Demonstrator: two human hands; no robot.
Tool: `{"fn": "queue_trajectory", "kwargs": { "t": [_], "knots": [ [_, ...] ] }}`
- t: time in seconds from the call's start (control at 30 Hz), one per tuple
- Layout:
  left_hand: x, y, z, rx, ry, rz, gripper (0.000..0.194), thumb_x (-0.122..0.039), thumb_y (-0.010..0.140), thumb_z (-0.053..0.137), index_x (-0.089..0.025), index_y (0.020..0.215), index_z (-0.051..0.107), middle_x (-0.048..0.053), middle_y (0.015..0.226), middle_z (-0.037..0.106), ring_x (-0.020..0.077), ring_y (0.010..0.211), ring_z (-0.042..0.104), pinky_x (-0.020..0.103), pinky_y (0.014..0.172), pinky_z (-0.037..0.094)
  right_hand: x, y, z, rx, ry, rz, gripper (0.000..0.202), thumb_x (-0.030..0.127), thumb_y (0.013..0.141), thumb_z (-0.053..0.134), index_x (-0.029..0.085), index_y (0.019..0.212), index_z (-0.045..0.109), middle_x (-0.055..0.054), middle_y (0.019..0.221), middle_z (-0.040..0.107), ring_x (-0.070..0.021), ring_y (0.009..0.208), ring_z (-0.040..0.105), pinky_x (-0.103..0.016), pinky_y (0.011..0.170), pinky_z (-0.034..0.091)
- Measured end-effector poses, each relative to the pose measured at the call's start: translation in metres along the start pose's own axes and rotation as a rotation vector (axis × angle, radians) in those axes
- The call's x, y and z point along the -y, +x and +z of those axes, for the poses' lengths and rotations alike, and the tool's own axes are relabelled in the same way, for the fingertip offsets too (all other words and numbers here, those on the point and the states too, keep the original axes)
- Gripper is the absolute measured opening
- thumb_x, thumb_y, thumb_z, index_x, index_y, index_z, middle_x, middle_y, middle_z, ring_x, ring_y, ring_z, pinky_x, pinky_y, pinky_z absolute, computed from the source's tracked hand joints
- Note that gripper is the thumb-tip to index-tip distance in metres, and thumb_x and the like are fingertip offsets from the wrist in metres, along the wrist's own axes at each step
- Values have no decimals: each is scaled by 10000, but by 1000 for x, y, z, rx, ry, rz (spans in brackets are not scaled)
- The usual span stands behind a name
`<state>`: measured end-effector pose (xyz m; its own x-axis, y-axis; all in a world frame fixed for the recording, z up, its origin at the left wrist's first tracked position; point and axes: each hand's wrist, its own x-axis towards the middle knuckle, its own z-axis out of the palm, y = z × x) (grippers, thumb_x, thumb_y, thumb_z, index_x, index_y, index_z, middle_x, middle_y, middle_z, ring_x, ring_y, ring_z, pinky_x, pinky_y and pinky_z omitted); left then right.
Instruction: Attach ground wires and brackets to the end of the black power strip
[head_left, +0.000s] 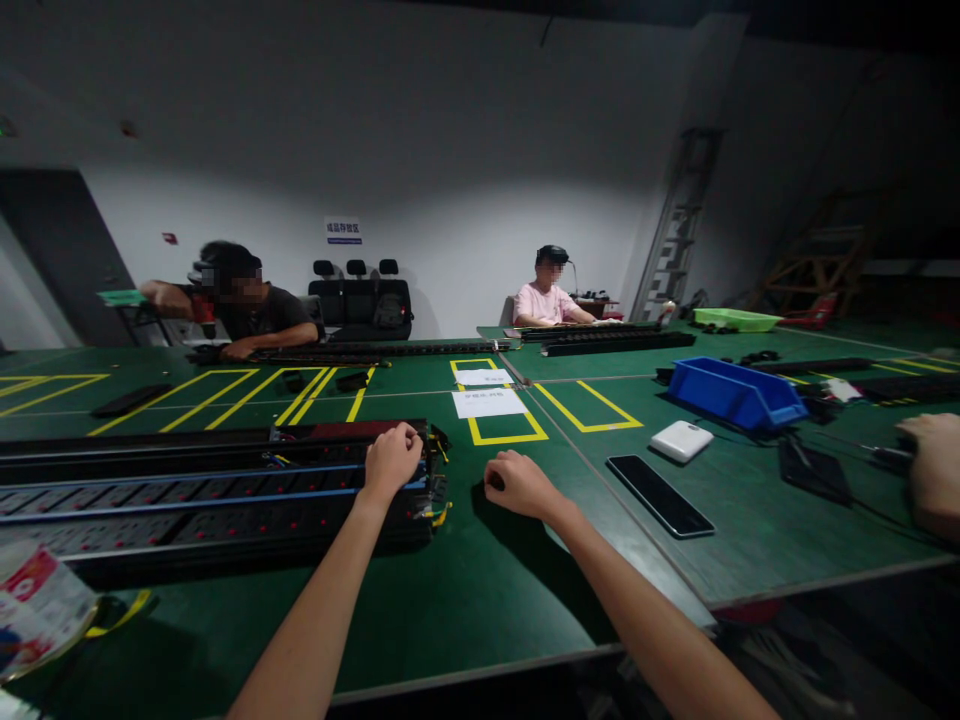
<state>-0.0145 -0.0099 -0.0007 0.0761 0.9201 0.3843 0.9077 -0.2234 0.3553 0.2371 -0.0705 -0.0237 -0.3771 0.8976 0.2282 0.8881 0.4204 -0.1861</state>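
My left hand (394, 462) has its fingers curled together over the right end of a row of long black power strips (247, 515). Whether it grips a strip or something small cannot be made out. Blue strips (300, 497) run lengthwise between the dark housings. Wires with yellow ends (439, 516) stick out at the right end, just beside this hand. My right hand (521, 483) is closed above the green table (420, 620), a little to the right of the power strips. Its fingers hide whatever may be inside them.
A phone (660, 495), a white box-shaped device (681, 441) and a blue bin (739, 392) lie to the right. Paper sheets (489, 403) are ahead. A tin (41, 610) stands front left. Two people (262, 315) work opposite; another person's hand (934, 470) is far right.
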Motion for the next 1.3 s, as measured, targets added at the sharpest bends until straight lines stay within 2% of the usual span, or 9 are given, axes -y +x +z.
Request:
{"fn": "queue_trajectory", "kwargs": {
  "t": [0.17, 0.33, 0.5, 0.93, 1.1, 1.3],
  "knots": [
    [0, 0, -1, 5, -1, -2, 198, -333, 918, 487, -231, 978, 645, 62, 944, 720, 231, 903, 657, 324, 784, 463, 2, 0, -2, 2, -23, 15, 160, 317, 870, 618, 191, 867, 717, -63, 887, 667, -183, 859, 591, -254, 727, 370],
    [0, -1, 0, -3, 5, -2, 196, -331, 915, 482, -231, 961, 644, 63, 942, 718, 230, 891, 654, 322, 778, 461, 3, 2, 1, 25, -68, 31, 305, 401, 939, 556, 187, 794, 719, -65, 861, 693, -178, 825, 626, -252, 700, 379],
    [0, -1, 1, -6, -1, -2, 184, -327, 910, 485, -237, 939, 643, 55, 936, 719, 231, 880, 653, 321, 762, 462, 2, 2, 1, 5, -172, 141, 434, 396, 982, 465, 181, 732, 746, -95, 805, 717, -196, 781, 663, -255, 653, 386],
    [-2, -2, -2, 7, -1, -1, 194, -331, 922, 480, -225, 946, 641, 65, 948, 720, 227, 889, 655, 321, 782, 470, -3, 1, -3, 13, -221, 299, 366, 332, 964, 494, 148, 785, 755, -138, 866, 731, -232, 845, 685, -257, 681, 435],
    [-2, -2, -2, 6, -3, 3, 191, -327, 925, 485, -219, 951, 640, 73, 952, 720, 229, 887, 659, 327, 784, 474, -1, 0, -4, 35, -201, 288, 335, 314, 964, 502, 152, 790, 740, -140, 922, 723, -241, 879, 683, -264, 684, 439],
    [-2, -2, -2, -1, 7, 1, 202, -328, 922, 488, -226, 964, 656, 74, 949, 719, 225, 898, 659, 317, 800, 469, -2, -1, 1, 67, -167, 197, 306, 312, 967, 498, 163, 820, 722, -112, 926, 697, -207, 851, 671, -250, 669, 419]
  ]
}}
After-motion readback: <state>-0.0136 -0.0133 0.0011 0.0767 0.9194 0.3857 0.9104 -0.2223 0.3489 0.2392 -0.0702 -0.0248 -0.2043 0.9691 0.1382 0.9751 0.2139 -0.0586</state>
